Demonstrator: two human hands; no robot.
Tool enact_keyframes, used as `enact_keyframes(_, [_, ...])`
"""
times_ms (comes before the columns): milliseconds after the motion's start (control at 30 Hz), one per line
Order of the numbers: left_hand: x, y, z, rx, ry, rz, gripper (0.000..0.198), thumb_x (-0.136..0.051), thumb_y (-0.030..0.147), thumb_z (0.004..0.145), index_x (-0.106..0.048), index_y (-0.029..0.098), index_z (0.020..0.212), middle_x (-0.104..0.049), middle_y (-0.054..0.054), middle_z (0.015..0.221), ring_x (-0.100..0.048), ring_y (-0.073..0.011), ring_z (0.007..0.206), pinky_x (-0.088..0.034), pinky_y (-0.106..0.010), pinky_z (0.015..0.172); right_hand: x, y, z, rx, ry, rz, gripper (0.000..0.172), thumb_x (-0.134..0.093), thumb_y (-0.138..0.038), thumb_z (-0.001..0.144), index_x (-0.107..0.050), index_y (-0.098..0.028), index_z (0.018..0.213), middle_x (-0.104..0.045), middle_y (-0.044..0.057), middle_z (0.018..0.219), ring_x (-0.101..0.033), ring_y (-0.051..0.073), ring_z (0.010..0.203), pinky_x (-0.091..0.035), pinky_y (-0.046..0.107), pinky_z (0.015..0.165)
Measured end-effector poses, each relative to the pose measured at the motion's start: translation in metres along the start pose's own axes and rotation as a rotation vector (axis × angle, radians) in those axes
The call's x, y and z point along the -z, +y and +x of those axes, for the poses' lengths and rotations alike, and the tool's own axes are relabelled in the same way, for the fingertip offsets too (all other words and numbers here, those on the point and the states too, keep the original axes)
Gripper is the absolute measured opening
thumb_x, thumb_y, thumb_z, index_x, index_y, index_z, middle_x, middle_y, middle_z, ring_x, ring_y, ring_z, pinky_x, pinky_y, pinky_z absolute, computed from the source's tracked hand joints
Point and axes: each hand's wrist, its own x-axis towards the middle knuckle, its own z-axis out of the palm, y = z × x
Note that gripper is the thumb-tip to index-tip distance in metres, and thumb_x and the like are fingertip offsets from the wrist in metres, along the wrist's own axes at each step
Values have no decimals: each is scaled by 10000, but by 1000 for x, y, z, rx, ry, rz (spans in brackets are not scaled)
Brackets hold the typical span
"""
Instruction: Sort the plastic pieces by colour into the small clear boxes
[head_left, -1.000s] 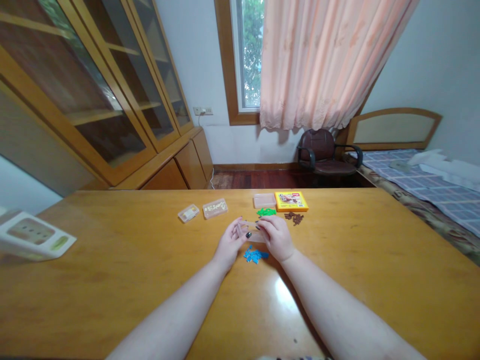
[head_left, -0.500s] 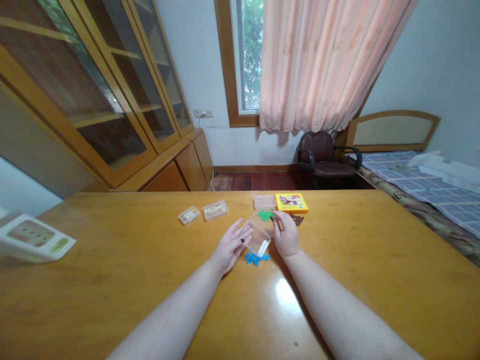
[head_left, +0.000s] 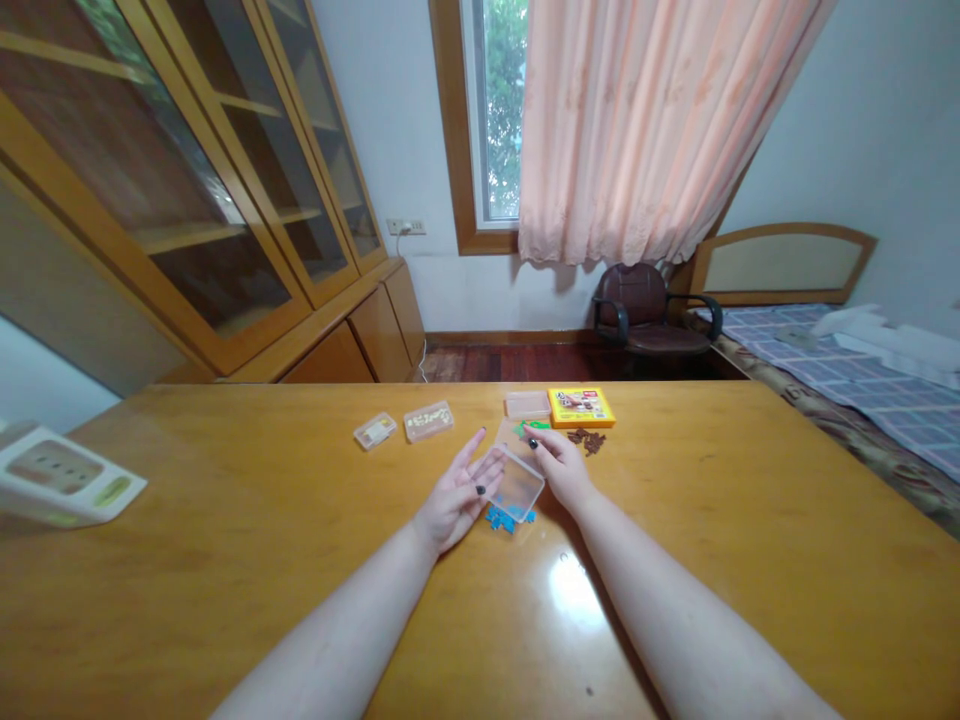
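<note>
My left hand (head_left: 459, 500) supports an open clear plastic box (head_left: 517, 490) from the left, thumb on its near side and the other fingers stretched along it. Its see-through lid (head_left: 506, 432) stands raised at the far side. My right hand (head_left: 564, 468) is closed at the lid's right part, fingertips pinched together; the exact grip is partly hidden. Green small pieces (head_left: 541, 426) show just beyond the right fingertips, partly covered. Under the near edge of the box lie small blue pieces (head_left: 501, 519) on the table. Brown pieces (head_left: 589, 440) sit to the right, beyond my right hand.
On the wooden table (head_left: 300, 560) stand a yellow box (head_left: 582, 407), another clear box (head_left: 527, 404), a clear case with pale pieces (head_left: 429, 421) and a smaller clear case (head_left: 375, 431). A white container (head_left: 71, 475) is at the left. A chair (head_left: 641, 310) stands beyond the table.
My right hand has moved a little left and nearer, its fingertips now in front of the green pieces. The clear box has tilted slightly; the white patch in it no longer shows.
</note>
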Motion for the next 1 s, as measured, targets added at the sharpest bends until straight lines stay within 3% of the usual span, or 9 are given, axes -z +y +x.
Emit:
enact_keyframes(167, [5,-5,9,-31,139,39,655,-607,103,665,-452,286,1275,-474,-65,1361,-390,-210,1294,-258,-401,1112,-6,-2,-1,51,112,-161,429,-503,-254,859,-505,-215,1286,-544,131,1248,-525,233,1139,-457,423,941])
enact_keyframes(300, [12,-8,17,-107,245,72,604,-567,90,642,-504,279,1213,-484,-42,1354,-403,-202,1285,-288,-390,1103,-8,-4,-4,66,167,-270,492,-539,-230,828,-468,-212,1314,-461,142,1324,-439,253,1234,-387,459,1018])
enact_keyframes(433, [20,-12,23,-124,301,90,602,-545,94,631,-509,268,1207,-486,-55,1352,-412,-206,1279,-308,-387,1089,-11,-1,-5,56,118,-260,393,-524,-199,820,-557,-197,1212,-555,134,1223,-530,236,1133,-441,441,969])
enact_keyframes(567, [28,-20,27,-69,340,130,567,-569,120,674,-505,289,1211,-365,-52,1444,-345,-209,1322,-304,-378,1081,-16,5,-6,13,26,-278,312,-527,-183,805,-637,-195,1097,-638,114,1114,-585,235,1056,-470,451,934])
enact_keyframes(633, [30,-23,28,-58,358,216,548,-599,149,695,-506,277,1220,-348,-60,1453,-337,-225,1326,-294,-385,1082,-18,7,-6,-9,12,-314,306,-531,-181,799,-653,-183,1079,-633,124,1131,-576,242,1081,-461,455,947])
enact_keyframes(867, [28,-20,29,-205,379,854,492,-714,181,627,-627,206,1111,-584,-110,1216,-469,-296,1197,-245,-443,1088,-15,8,-5,-40,0,-385,307,-542,-192,792,-657,-155,1075,-598,136,1190,-548,247,1123,-434,442,978])
enact_keyframes(1000, [31,-17,28,-207,376,1009,413,-700,216,653,-654,207,1063,-630,-115,1110,-515,-309,1114,-270,-461,1057,-15,9,-6,-46,-10,-431,290,-550,-172,778,-667,-143,1042,-628,132,1132,-571,250,1068,-445,448,953])
